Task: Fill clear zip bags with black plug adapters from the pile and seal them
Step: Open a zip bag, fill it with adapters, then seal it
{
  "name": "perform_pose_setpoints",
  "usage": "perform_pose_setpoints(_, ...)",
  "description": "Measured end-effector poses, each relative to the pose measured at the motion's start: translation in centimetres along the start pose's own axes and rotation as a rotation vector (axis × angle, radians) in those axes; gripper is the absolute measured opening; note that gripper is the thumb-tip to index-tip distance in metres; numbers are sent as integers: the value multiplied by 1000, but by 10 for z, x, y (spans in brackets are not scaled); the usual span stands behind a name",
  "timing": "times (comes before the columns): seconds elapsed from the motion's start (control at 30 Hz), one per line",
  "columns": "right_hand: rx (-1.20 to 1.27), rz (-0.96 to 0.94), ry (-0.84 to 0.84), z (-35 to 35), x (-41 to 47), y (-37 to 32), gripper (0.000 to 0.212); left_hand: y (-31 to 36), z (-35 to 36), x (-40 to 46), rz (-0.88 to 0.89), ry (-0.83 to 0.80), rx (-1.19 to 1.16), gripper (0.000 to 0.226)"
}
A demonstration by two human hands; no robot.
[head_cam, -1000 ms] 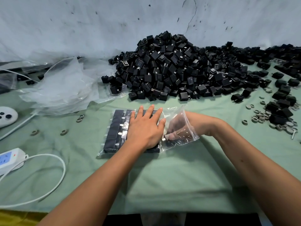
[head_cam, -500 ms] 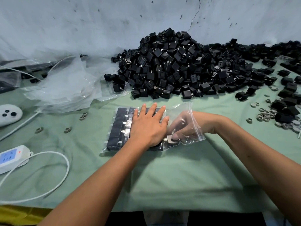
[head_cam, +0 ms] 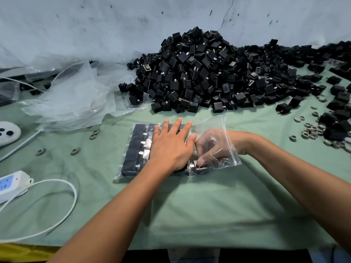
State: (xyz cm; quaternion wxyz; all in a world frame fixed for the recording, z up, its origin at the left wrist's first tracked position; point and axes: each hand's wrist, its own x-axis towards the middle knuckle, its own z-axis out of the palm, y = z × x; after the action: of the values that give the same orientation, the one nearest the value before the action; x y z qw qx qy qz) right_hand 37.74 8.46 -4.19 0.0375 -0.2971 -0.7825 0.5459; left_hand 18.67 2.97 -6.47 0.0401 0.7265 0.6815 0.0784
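A clear zip bag (head_cam: 228, 130) lies flat on the green cloth (head_cam: 209, 205), its mouth facing right. Rows of black plug adapters (head_cam: 133, 150) fill its left part. My left hand (head_cam: 171, 147) presses flat on top of the bag over the adapters, fingers straight. My right hand (head_cam: 212, 147) is inside the bag through its mouth, fingertips curled onto an adapter (head_cam: 200, 168) at the near right end of the rows. A big pile of black adapters (head_cam: 205, 73) sits behind the bag against the wall.
Crumpled clear plastic bags (head_cam: 76, 99) lie at the back left. A white power strip (head_cam: 11, 184) with its cable (head_cam: 62, 215) and a white device (head_cam: 8, 132) sit at the left. Small grey rings (head_cam: 311, 130) and loose adapters (head_cam: 340, 111) are scattered at the right.
My right hand has worked a little deeper into the bag toward the near row. My left hand stays pressed on the bag.
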Motion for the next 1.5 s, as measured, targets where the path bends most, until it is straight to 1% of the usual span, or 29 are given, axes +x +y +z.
perform_pose_setpoints(0.1,18,2,-2,1,-2,-1,19,1,-4,1,-11,-36,-18,61)
perform_pose_setpoints(0.17,11,12,-3,1,-2,-2,25,0,-9,1,-18,-52,-100,62)
perform_pose_setpoints(0.27,-6,34,-10,2,-1,-2,32,-6,-22,2,-41,21,-328,67)
perform_pose_setpoints(0.33,0,32,-17,2,0,-1,34,-17,-31,3,-61,99,-389,70)
perform_pose_setpoints(0.43,23,16,-42,-1,-1,0,30,-39,-38,2,-86,141,-359,74)
perform_pose_setpoints(0.53,102,14,-127,-7,-2,2,8,-56,-41,-4,-111,125,-349,80)
perform_pose_setpoints(0.57,120,13,-147,-9,-2,2,8,-61,-40,-7,-113,121,-341,81)
perform_pose_setpoints(0.67,93,14,-155,-11,-1,4,16,-68,-37,-14,-98,126,-308,75)
perform_pose_setpoints(0.73,64,-7,-140,-11,0,5,17,-69,-35,-17,-74,110,-256,74)
perform_pose_setpoints(0.83,70,-37,-128,-10,-1,6,17,-67,-30,-20,-38,42,-157,85)
perform_pose_setpoints(1.0,25,-45,-104,-9,-1,8,22,-70,-20,-23,-20,-20,-28,90)
perform_pose_setpoints(1.1,12,-35,-118,-10,-2,7,22,-72,-21,-22,2,-33,-56,90)
perform_pose_setpoints(1.2,19,-42,-143,-12,-1,7,33,-80,-26,-26,10,-24,-129,84)
perform_pose_setpoints(1.27,22,-52,-155,-12,0,8,36,-85,-28,-28,4,-41,-140,82)
perform_pose_setpoints(1.5,26,-65,-137,-10,1,8,35,-85,-28,-29,5,-64,-107,79)
